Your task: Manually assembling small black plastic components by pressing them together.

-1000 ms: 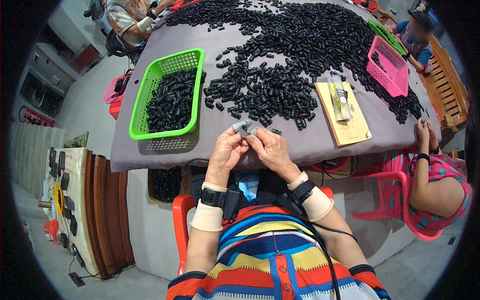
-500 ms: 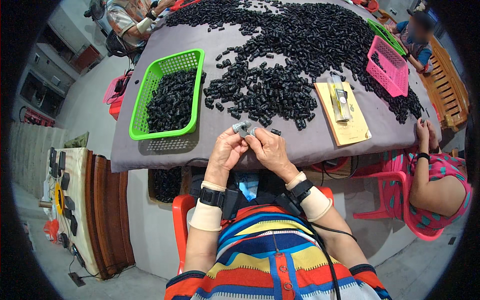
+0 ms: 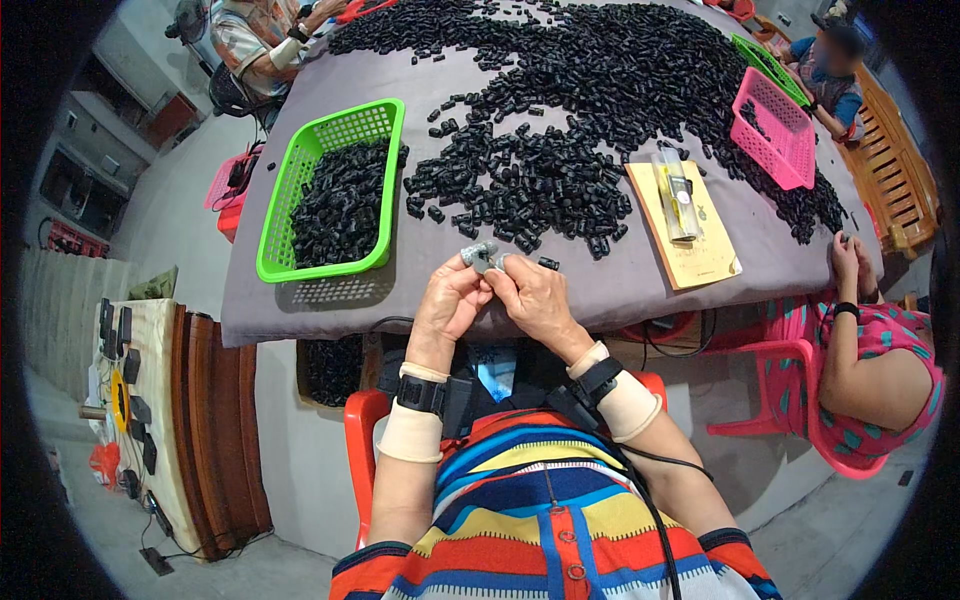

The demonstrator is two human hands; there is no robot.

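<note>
My left hand (image 3: pixel 447 302) and my right hand (image 3: pixel 537 304) meet just over the table's near edge, both with fingers pinched together. Silvery grey material (image 3: pixel 479 256) shows at the left fingertips; whether it is a finger wrapping or a held piece is unclear. Whatever sits between the two pinches is too small and covered to name. Just beyond the right fingers lies a single small black cylindrical part (image 3: pixel 548 263). A loose heap of the same black parts (image 3: pixel 540 180) spreads ahead of my hands. To the left stands a green plastic basket (image 3: pixel 270 235) filled with black parts.
A yellowish notepad (image 3: pixel 705 262) bears a clear tube-like object (image 3: pixel 683 210) on the right. Farther right are a pink basket (image 3: pixel 780 160) and a green one (image 3: pixel 765 65). A large black pile (image 3: pixel 620 70) covers the grey tablecloth's far side. Other people sit around the table.
My hands stay together at nearly the same spot, with slight finger movement at the pinch. The right fingertips have shifted a little. The view has shifted slightly; the baskets and heap look unchanged.
</note>
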